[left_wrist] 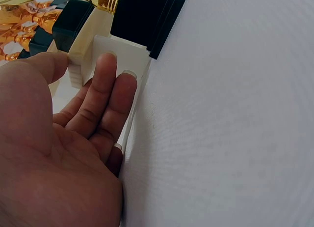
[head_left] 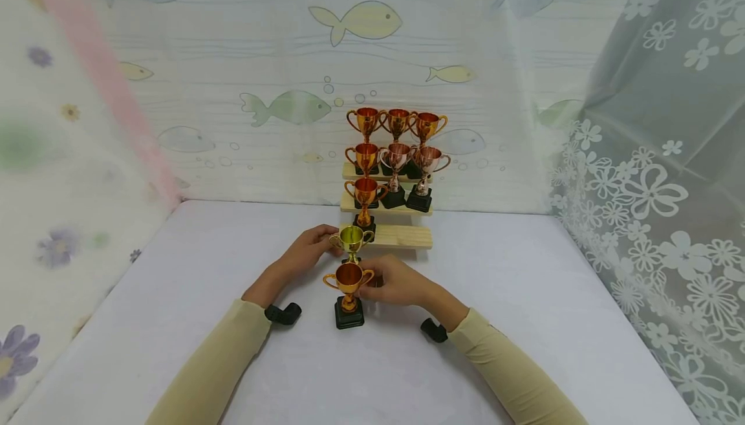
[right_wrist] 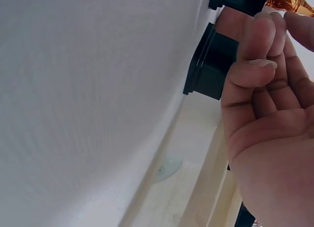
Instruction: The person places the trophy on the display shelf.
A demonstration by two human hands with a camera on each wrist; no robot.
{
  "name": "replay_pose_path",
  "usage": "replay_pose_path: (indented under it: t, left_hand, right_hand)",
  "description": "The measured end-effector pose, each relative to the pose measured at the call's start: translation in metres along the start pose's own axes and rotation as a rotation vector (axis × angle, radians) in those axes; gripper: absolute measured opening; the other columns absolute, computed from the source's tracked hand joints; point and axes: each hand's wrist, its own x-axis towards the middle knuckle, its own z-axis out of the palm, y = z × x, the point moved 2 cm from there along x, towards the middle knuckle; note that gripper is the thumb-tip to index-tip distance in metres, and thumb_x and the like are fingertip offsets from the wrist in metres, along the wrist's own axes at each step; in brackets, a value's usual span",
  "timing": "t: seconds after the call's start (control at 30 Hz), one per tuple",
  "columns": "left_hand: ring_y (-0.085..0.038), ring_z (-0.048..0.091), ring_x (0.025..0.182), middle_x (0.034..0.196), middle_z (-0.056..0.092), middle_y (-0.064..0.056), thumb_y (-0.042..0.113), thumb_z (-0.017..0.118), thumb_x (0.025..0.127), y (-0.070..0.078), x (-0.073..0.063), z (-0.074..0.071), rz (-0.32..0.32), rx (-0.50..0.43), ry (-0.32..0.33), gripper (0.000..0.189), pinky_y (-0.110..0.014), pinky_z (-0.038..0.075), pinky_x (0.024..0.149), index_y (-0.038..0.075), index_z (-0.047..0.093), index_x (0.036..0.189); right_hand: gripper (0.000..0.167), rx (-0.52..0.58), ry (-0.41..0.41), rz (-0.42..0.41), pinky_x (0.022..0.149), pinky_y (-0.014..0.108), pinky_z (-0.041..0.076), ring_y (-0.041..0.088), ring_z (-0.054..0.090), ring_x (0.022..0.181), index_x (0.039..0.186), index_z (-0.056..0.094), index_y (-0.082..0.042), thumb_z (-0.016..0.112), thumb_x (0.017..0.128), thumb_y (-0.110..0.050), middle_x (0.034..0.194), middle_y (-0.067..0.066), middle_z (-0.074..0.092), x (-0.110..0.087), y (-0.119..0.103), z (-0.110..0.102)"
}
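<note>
An orange-gold trophy cup [head_left: 349,279] with two handles and a black base stands nearest the front. My right hand [head_left: 396,281] pinches its stem between thumb and fingertips. In the right wrist view its black base [right_wrist: 240,0] is right at the tabletop, and the remaining fingers curl toward the palm. Just behind it is a yellow-gold trophy [head_left: 352,239], its lower part partly hidden. My left hand [head_left: 307,250] lies beside the wooden stand's left end; in the left wrist view its thumb touches the lowest shelf [left_wrist: 81,65], fingers loosely bent, holding no trophy.
The tiered wooden stand [head_left: 404,236] bears an orange trophy [head_left: 365,193] at the bottom left. Its middle tier holds another orange one and two rose-coloured trophies [head_left: 397,158]. Three orange trophies [head_left: 398,122] top it. Fish-patterned curtain [head_left: 233,56] hangs close behind.
</note>
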Motion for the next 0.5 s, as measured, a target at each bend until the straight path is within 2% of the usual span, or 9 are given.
replay_pose_path:
  t: [0.17, 0.33, 0.5]
  left_hand:
    - [-0.03, 0.071, 0.111, 0.109, 0.078, -0.016, 0.023, 0.05, 0.112, -0.0009, -0.0011, 0.0004, 0.003, -0.015, -0.002, 0.044, -0.056, 0.037, 0.117, -0.004, 0.053, 0.146]
    - [-0.026, 0.072, 0.109, 0.106, 0.078, -0.013, 0.022, 0.05, 0.111, -0.0008, -0.0016, 0.0011, 0.003, -0.013, 0.0, 0.042, -0.054, 0.038, 0.116, -0.003, 0.054, 0.146]
    - [-0.025, 0.072, 0.108, 0.105, 0.079, -0.012, 0.023, 0.052, 0.111, 0.0027, -0.0036, 0.0009, 0.002, -0.012, 0.0, 0.042, -0.054, 0.038, 0.117, -0.001, 0.055, 0.145]
  right_hand:
    - [0.023, 0.018, -0.027, 0.01, 0.086, 0.027, 0.056, 0.005, 0.067, 0.091, 0.12, 0.073, -0.005, 0.071, 0.097, -0.004, 0.104, -0.003, 0.076, 0.0007, -0.0001, 0.0033]
    - [0.014, 0.049, -0.095, -0.033, 0.072, 0.026, 0.053, 0.008, 0.06, 0.077, 0.105, 0.07, -0.004, 0.067, 0.093, 0.002, 0.085, -0.004, 0.069, -0.0009, -0.003, 0.0068]
    - [0.011, 0.063, -0.101, -0.059, 0.069, 0.025, 0.051, 0.007, 0.058, 0.074, 0.102, 0.068, -0.007, 0.075, 0.094, -0.006, 0.079, -0.006, 0.066, -0.0007, -0.0061, 0.0078]
